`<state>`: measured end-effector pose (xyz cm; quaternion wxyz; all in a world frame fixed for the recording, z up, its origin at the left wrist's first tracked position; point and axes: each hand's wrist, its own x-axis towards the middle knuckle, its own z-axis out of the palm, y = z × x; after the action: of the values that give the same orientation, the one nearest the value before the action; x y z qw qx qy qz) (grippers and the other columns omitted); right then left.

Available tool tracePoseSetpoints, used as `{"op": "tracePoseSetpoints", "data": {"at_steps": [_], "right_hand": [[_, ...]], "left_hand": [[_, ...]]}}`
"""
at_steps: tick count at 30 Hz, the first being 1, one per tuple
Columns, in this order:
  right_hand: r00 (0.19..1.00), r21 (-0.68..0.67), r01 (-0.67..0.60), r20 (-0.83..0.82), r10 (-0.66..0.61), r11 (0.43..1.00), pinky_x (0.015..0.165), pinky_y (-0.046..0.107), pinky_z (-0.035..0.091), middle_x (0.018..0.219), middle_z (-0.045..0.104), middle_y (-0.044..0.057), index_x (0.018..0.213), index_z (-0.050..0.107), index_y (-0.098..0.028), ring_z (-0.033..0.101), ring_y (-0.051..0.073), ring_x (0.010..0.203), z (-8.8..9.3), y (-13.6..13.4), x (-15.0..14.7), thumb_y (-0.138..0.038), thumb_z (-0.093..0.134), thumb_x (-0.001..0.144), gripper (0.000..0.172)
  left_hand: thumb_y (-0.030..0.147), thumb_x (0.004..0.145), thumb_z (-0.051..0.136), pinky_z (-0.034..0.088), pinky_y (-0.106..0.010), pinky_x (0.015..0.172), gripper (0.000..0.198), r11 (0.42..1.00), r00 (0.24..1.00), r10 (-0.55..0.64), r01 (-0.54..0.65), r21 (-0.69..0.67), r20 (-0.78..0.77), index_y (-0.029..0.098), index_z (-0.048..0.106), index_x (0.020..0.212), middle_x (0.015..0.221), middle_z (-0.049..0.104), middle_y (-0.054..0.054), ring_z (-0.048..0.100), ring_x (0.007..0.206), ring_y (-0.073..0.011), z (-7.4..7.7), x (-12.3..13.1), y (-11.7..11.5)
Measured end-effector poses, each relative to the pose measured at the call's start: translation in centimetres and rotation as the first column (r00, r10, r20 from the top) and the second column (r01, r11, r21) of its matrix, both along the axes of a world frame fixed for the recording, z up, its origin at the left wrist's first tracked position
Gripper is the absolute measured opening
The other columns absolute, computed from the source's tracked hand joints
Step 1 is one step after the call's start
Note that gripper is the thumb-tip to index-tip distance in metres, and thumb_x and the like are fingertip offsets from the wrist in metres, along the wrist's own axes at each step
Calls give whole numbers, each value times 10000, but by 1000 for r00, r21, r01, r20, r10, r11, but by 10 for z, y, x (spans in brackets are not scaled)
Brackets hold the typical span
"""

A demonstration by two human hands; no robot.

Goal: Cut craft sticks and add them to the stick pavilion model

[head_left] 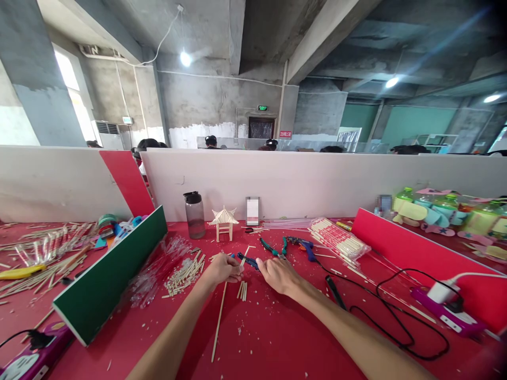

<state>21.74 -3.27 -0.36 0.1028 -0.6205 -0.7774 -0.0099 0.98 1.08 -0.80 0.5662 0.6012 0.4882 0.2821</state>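
Observation:
My left hand point(224, 269) is closed in a pinch, with a thin wooden stick point(219, 323) running down from beneath it towards me. My right hand point(279, 274) is closed round a dark blue hand tool, apparently cutting pliers point(248, 260), whose tip points at my left hand. Another light stick end shows by the tool's tip. Several short cut sticks point(242, 291) lie just below the hands. Beyond them, green-handled pliers point(273, 248) lie beside a blue glue gun point(307, 248). A small pavilion model made of sticks point(224, 224) stands at the back.
A dark bottle point(194, 215) and a phone point(252, 211) stand against the white partition point(301, 182). To the left lie a pile of cut sticks point(185, 275) and a green divider point(114, 274). Rightward are packaged sticks point(336, 240), a black cable point(396, 316) and a purple power strip point(455, 314).

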Motion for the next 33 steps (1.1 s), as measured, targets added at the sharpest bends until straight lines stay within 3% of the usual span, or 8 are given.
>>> {"op": "tracePoseSetpoints", "data": {"at_steps": [16,24,29,33], "right_hand": [[999,42,-2,39,0,999,699,314,441,826,744,181,764,748,-139,716,266,783,-9,0,2,-452,60,1025,799],[998,5,58,8,-58,998,757,319,454,865,743,189,785,745,-140,709,270,830,-18,0,2,-478,81,1022,782],[997,-31,76,17,-75,997,767,345,459,887,735,210,840,736,-128,704,307,868,-9,-4,6,-567,126,999,768],[991,-24,131,-14,-132,991,788,368,458,977,718,210,1003,690,-111,680,334,930,4,-12,10,-606,246,973,665]], "left_hand": [[353,620,799,516,-234,604,252,1000,1000,-2,2,-6,-30,144,662,584,587,672,-15,646,590,-147,-2,3,-1],[431,586,829,515,-234,624,338,1000,1000,-20,21,11,-22,130,678,616,622,691,-40,643,599,-143,0,4,-2],[486,551,815,515,-251,636,395,999,998,-44,45,29,-34,123,695,651,663,695,-46,639,611,-147,8,-6,-3],[476,536,792,469,-238,578,382,994,996,-28,37,104,-84,126,683,645,603,662,-26,614,581,-144,14,-18,0]]}}
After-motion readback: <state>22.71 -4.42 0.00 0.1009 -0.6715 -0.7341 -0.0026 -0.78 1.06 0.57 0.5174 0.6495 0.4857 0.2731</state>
